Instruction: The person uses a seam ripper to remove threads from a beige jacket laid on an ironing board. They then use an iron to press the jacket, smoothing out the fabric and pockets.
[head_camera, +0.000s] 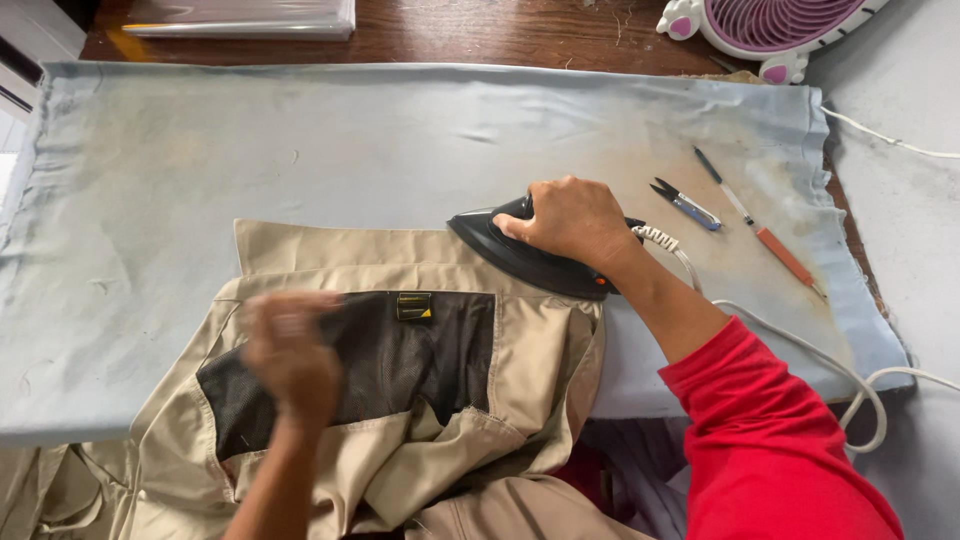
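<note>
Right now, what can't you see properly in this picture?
Head view:
- Left hand: blurred, so its fingers on the beige shirt are unclear.
- Iron: handle hidden under the right hand.
- Pink fan: cut off by the top edge.
- Shirt's lower part: hangs out of frame.

Dark wooden table (520, 35), pale blue padded cover (300, 140), pink fan (770, 25)

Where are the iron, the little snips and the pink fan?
iron (520, 258), head view, black body left of the hand.
snips (688, 205), head view, blue handle.
fan (775, 22), head view, pink grille.
</note>
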